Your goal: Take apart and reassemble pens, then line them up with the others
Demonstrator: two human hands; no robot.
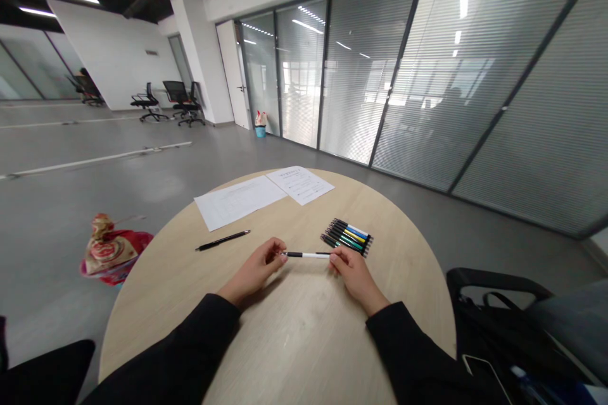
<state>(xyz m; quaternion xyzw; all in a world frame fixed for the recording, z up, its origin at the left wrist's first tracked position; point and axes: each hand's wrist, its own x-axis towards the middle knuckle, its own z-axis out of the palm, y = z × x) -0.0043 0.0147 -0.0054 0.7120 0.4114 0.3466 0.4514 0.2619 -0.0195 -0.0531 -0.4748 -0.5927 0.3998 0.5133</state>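
Note:
Between my two hands a pen [308, 255] with a white barrel and a black grip lies level, just above or on the table. My left hand [263, 264] pinches its black-grip end between thumb and fingers. At the other end, my right hand [352, 271] has its fingers closed on the pen, with part of that end hidden. Just beyond my right hand, several pens [348, 235] in black, white, blue, yellow and green lie side by side in a row. A black pen [222, 240] rests alone, left of my left hand.
The round wooden table [304, 342] carries two printed sheets, one on the left [242, 201] and one on the right [301, 185], slightly overlapping. A bin with a bag [116, 250] stands on the floor at left. A black chair [498, 285] is at right, with a phone [485, 378] nearby.

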